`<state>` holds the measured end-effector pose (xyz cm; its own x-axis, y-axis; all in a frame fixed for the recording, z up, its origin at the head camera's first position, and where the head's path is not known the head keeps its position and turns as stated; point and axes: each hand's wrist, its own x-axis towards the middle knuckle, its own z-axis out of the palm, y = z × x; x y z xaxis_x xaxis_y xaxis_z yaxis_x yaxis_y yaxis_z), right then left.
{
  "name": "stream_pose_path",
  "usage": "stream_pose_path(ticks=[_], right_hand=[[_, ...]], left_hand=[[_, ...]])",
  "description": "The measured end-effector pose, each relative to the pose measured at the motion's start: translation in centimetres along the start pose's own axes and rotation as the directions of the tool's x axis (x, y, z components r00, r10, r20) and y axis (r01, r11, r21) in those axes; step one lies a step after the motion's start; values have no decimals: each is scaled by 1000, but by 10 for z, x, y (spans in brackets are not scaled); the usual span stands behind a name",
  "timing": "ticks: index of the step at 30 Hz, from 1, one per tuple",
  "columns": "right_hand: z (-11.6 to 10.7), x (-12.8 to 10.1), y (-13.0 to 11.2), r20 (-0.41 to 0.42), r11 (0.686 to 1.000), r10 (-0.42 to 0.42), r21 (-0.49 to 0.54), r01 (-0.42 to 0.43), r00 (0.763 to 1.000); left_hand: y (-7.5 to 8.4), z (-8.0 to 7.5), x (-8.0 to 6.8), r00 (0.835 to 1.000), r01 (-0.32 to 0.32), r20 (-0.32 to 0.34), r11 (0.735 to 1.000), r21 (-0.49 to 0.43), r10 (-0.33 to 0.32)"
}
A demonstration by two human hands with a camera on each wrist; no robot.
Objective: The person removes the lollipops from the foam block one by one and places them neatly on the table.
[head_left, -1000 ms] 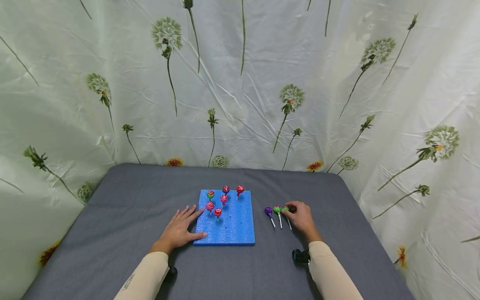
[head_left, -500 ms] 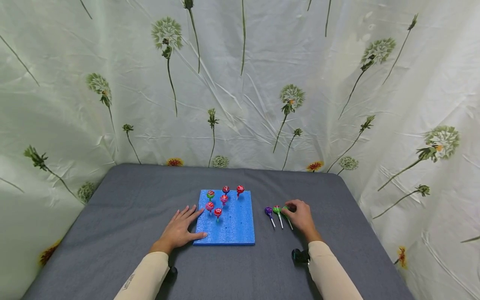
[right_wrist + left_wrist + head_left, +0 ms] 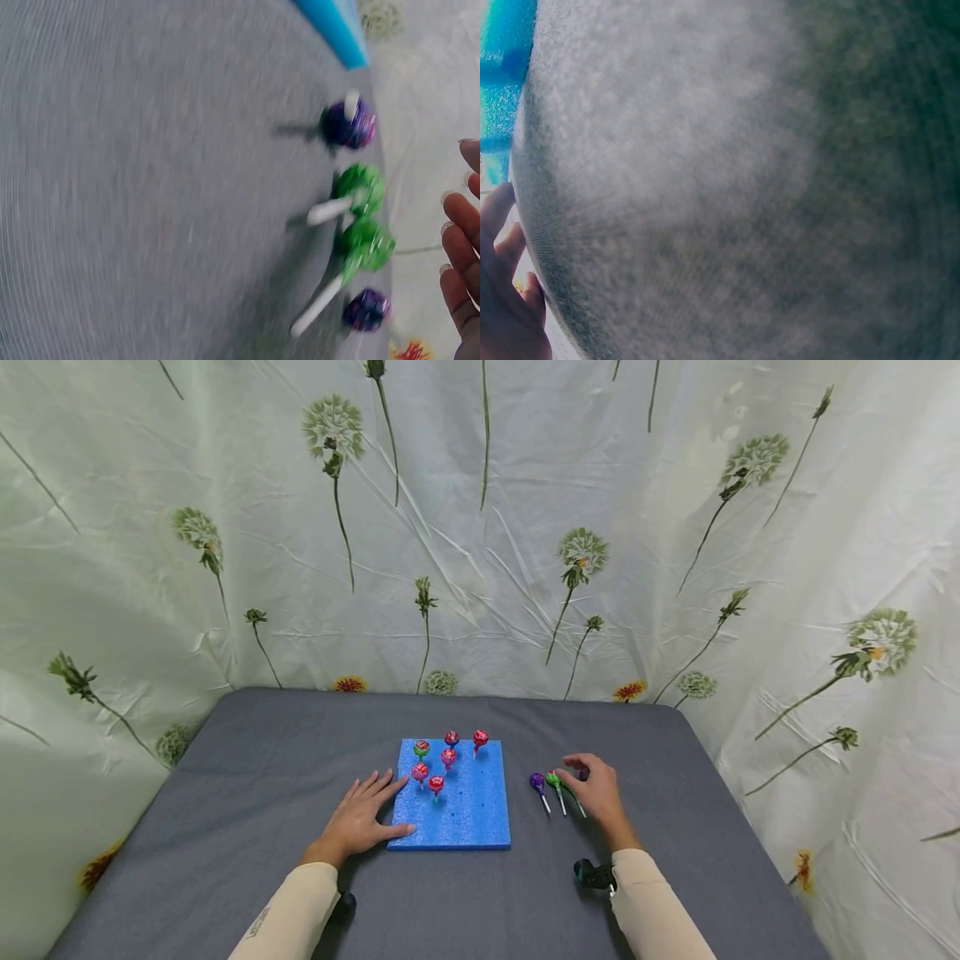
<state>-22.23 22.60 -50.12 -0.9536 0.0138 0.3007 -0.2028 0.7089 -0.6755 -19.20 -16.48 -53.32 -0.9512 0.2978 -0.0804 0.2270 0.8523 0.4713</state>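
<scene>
Your right hand (image 3: 600, 792) slid left, loose and empty; your left hand (image 3: 357, 820), spread wide, touches the blue board (image 3: 480, 822): six lollipops (image 3: 447, 757) stand, four loose ones (image 3: 360, 187) seem left.

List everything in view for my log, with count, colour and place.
Board: one, blue, on the table
Standing lollipops: six, mostly red or pink, one green-and-red, one dark, in the board
Green lollipops: two, green, right of the board
Purple lollipops: two, purple, either side of the green pair
Table: one, grey, foreground
Backdrop: one, whitish with flower print, behind the table
Wrist devices: two, black, at the wrists
Sleeves: two, cream, forearms
Left hand: one, board's left edge
Right hand: one, by the loose lollipops
</scene>
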Motion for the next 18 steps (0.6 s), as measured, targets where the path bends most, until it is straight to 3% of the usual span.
stream_pose_path(ticks=[9,18], right_hand=[[11,0,-21,-41,990,-34,133,39,999],[28,-3,-46,1,974,-10,227,9,1000]], left_hand=[[1,0,0,1000,-11,-11,1000,5,11],[0,2,2,1000,4,-5,1000,4,-4]])
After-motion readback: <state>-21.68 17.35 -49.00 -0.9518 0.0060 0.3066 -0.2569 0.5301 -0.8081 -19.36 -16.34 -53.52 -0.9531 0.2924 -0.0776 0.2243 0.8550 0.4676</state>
